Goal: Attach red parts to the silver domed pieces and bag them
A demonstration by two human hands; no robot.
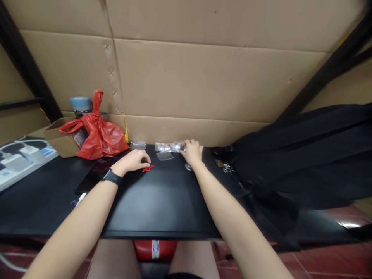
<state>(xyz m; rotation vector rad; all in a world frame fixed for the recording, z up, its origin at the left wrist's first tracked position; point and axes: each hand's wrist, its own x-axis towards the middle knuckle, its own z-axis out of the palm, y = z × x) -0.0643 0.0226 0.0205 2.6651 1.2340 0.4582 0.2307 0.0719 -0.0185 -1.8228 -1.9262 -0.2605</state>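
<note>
My left hand [137,159], with a dark watch on its wrist, rests on the black table beside a small pile of red pieces [147,168]; its fingers are curled, and what they hold, if anything, is too small to make out. At the back of the table, my right hand [193,152] touches the right end of a row of clear plastic packets [170,147] with shiny contents. Its fingers are bent over that end and partly hidden. A small round clear item [188,166] lies just under this hand. One flat clear plastic piece [164,156] lies in front of the packets.
A red plastic bag [101,135] stands by a cardboard box [62,141] at the back left, near a white power strip [26,164]. A dark flat device [94,174] lies left of my left hand. Black cloth [299,155] covers the right side, with keys [228,168] beside it.
</note>
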